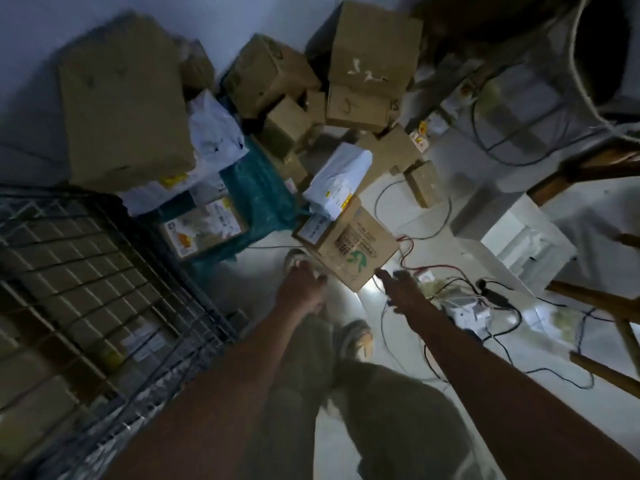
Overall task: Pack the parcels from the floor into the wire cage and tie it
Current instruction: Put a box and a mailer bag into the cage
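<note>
A cardboard parcel with a green leaf print [349,247] lies on the white floor in front of me, a white plastic mailer [337,183] resting on its far end. My left hand [301,287] reaches at its near left corner, my right hand [398,285] at its near right corner; both have loose fingers and hold nothing. The wire cage [104,289] stands at my left with cardboard parcels inside. More brown boxes [367,64] and a large box [124,102] pile up behind. The picture is blurred.
A teal bag [256,199] with a printed box [204,230] lies beside the cage. Loose cables [485,306] and a power strip spread over the floor at right. White foam blocks [519,237] and wooden furniture legs [588,299] stand at right. My feet are below the parcel.
</note>
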Demonstrator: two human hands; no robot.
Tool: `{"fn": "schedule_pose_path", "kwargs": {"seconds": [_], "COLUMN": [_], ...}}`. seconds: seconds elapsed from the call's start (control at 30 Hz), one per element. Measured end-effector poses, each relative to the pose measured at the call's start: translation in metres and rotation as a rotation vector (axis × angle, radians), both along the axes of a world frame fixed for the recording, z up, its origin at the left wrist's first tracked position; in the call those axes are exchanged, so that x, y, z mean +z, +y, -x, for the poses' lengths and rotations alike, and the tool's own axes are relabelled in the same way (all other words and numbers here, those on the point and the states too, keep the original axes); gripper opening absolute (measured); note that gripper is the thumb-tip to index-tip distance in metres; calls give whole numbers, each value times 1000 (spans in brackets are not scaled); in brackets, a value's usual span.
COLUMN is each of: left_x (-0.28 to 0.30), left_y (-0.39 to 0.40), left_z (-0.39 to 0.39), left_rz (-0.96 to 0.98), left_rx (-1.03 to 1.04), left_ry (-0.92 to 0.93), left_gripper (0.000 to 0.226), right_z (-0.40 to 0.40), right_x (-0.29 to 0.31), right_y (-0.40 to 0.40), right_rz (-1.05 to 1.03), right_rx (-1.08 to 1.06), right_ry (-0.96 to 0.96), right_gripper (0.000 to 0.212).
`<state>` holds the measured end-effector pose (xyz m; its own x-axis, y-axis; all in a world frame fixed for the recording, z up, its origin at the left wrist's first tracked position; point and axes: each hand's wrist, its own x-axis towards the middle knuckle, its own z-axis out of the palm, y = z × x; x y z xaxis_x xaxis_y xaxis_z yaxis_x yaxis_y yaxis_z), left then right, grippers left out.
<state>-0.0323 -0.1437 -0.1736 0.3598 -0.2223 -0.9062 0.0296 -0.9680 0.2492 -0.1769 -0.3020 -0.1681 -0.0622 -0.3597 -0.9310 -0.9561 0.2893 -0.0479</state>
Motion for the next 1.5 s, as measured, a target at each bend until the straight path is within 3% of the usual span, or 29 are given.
{"fn": "schedule_pose_path", "kwargs": {"seconds": [0.07, 0.33, 0.5, 0.7, 0.8, 0.87, 1.07, 1.13, 1.27, 1.5], "left_x": [-23, -116, -180, -221, -213, -192, -84, -47, 16, 97], "left_y": [0, -16, -22, -21, -20, -14, -8, -9, -19, -23], "left_z": [-15, -43, -50, -44, -36, -27, 20, 34, 61, 105], "left_rz": [-24, -156, -110, 23, 27, 4, 53, 64, 129, 364], "left_rx": [51, 511, 850, 1046, 1145, 1196, 1280, 1268, 1291, 1481], "left_ry": [28, 176, 285, 278, 308, 319, 380, 395, 353, 288], "left_gripper": [47, 59, 71, 62, 64, 51, 45, 44, 21, 40], "right_z": [-23, -139, -172, -185, -173, -160, -92, -72, -40, -19], "right_x": [-34, -112, -184, -216, -205, -188, -95, -60, 1, 107], "right_y": [-14, -48, -56, -48, -49, -53, -67, -70, -77, -79], "right_rz": [47, 46, 72, 131, 84, 35, -128, -154, -166, -152], "right_rx": [-75, -154, -226, -259, -276, -313, -379, -403, -426, -332], "right_ry": [-30, -116, -114, -71, -121, -143, -239, -255, -302, -432], "right_gripper": [78, 136, 137, 104, 96, 95, 104, 97, 79, 76]}}
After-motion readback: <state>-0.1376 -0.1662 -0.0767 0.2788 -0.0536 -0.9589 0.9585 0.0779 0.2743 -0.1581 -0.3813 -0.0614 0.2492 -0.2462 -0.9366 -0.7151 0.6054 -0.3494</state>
